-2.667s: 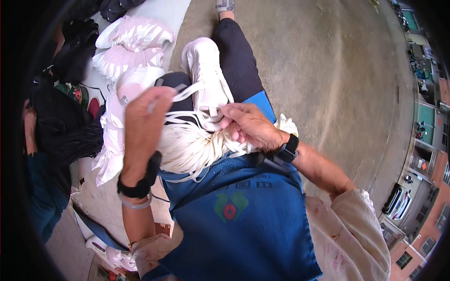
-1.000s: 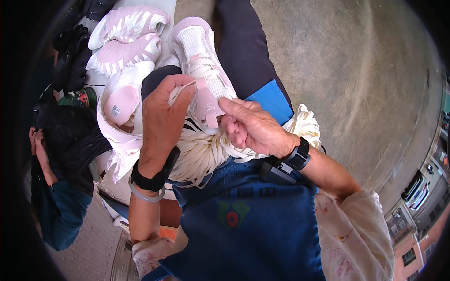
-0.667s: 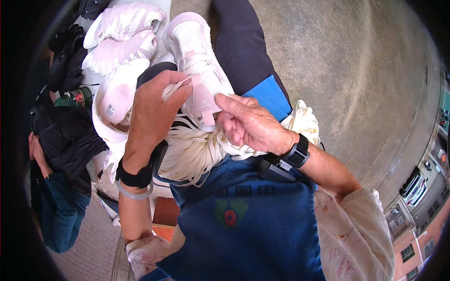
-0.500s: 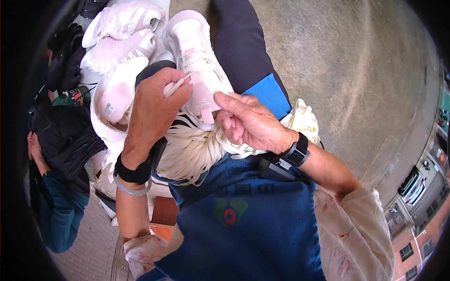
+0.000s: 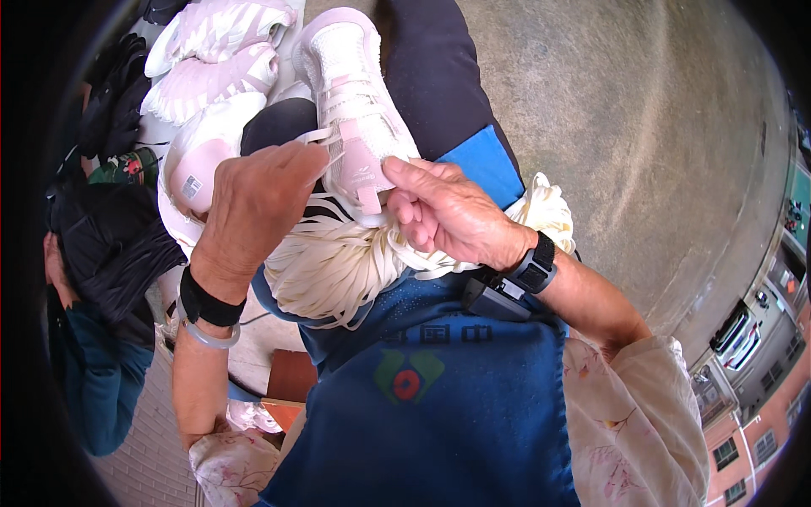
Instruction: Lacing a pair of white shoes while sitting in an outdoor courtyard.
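Observation:
A white and pink sneaker (image 5: 372, 127) lies over my lap with its toe pointing away and its pink tongue (image 5: 359, 165) towards me. White shoelace (image 5: 316, 135) crosses its upper in several rows. My left hand (image 5: 258, 198) is closed at the shoe's left side, with lace running from its fingers to the eyelets; the fingertips are partly hidden. At the collar on the right, my right hand (image 5: 452, 207) grips the shoe, thumb on top and fingers curled below. A thick bundle of cream laces (image 5: 338, 266) lies under both hands, against my blue apron (image 5: 439, 406).
More pink and white sneakers (image 5: 220, 72) are piled on the left, one showing its pink insole (image 5: 198, 182). A blue patch (image 5: 481, 165) lies on the dark trouser leg. Beyond it is concrete floor (image 5: 608, 127). Another person's sleeve (image 5: 106, 363) is at far left.
My left hand has moved left and slightly towards me, drawing the lace out from the shoe. My right hand stays at the collar.

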A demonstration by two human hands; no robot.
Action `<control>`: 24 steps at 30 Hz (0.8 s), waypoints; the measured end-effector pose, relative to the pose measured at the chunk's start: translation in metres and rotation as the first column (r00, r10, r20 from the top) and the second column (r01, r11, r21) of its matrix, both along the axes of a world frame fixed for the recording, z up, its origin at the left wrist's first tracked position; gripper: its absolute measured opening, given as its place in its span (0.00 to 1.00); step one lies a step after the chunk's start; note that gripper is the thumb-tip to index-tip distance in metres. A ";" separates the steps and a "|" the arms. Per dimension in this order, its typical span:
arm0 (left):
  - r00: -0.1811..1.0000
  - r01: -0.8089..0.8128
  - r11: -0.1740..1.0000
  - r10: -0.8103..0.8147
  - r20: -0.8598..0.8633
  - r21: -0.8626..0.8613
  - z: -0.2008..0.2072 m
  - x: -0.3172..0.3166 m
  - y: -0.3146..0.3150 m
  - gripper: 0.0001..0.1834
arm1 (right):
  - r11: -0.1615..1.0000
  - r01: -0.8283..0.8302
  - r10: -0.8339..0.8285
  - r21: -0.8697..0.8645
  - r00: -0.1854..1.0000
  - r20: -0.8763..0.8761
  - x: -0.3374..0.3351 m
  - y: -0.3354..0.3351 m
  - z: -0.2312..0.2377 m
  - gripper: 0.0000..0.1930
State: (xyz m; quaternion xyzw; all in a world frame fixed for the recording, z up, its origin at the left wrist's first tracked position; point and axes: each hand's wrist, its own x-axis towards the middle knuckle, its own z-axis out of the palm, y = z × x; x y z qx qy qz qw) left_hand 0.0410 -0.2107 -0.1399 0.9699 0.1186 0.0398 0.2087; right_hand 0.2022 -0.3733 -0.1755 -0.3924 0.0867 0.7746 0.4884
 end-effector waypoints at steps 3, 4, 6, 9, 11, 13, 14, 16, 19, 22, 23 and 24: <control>0.994 -0.103 0.989 0.106 0.029 -0.111 -0.002 -0.004 -0.009 0.08 | 1.000 0.020 -0.020 0.011 1.000 -0.024 0.000 0.000 -0.001 0.17; 0.972 -0.210 0.949 0.228 0.053 -0.235 -0.002 -0.004 -0.013 0.07 | 1.000 0.015 -0.015 0.004 1.000 -0.021 0.001 0.000 0.000 0.17; 0.931 -0.363 0.856 0.350 -0.102 -0.369 0.010 -0.001 -0.016 0.04 | 1.000 0.013 -0.013 -0.002 1.000 -0.019 0.001 0.000 0.000 0.17; 0.834 -0.547 0.607 0.455 -0.312 -0.576 0.015 0.002 -0.015 0.07 | 1.000 0.022 -0.022 0.001 1.000 -0.020 0.000 0.000 -0.001 0.17; 0.810 -0.570 0.479 0.465 -0.357 -0.668 0.018 0.003 -0.013 0.10 | 1.000 0.003 -0.003 0.002 1.000 0.006 0.001 0.001 0.000 0.17; 0.802 -0.594 0.440 0.387 -0.455 -0.674 0.023 0.004 -0.008 0.14 | 1.000 0.010 -0.010 0.018 1.000 0.002 0.000 0.000 -0.001 0.17; 0.801 -0.595 0.439 0.388 -0.455 -0.673 0.020 0.005 -0.011 0.14 | 0.999 0.016 -0.016 0.033 1.000 0.000 -0.001 0.000 -0.001 0.17; 0.831 -0.514 0.490 0.489 -0.266 -0.704 0.013 0.007 -0.021 0.13 | 1.000 0.010 -0.010 0.022 1.000 -0.008 -0.001 0.001 0.000 0.17; 0.848 -0.515 0.590 0.455 -0.271 -0.621 0.017 0.010 -0.024 0.12 | 1.000 0.015 -0.015 0.018 1.000 -0.009 0.001 -0.001 -0.003 0.17; 0.801 -0.592 0.579 0.497 -0.333 -0.561 0.016 0.011 -0.030 0.11 | 0.999 0.011 -0.011 0.030 1.000 -0.014 0.001 -0.001 -0.002 0.17; 0.799 -0.596 0.578 0.498 -0.337 -0.558 0.015 0.013 -0.032 0.11 | 1.000 0.015 -0.014 0.027 1.000 -0.015 0.001 0.000 -0.001 0.17; 0.795 -0.600 0.592 0.520 -0.313 -0.539 0.014 0.014 -0.034 0.11 | 1.000 0.013 -0.012 0.026 1.000 -0.020 0.001 0.000 0.000 0.17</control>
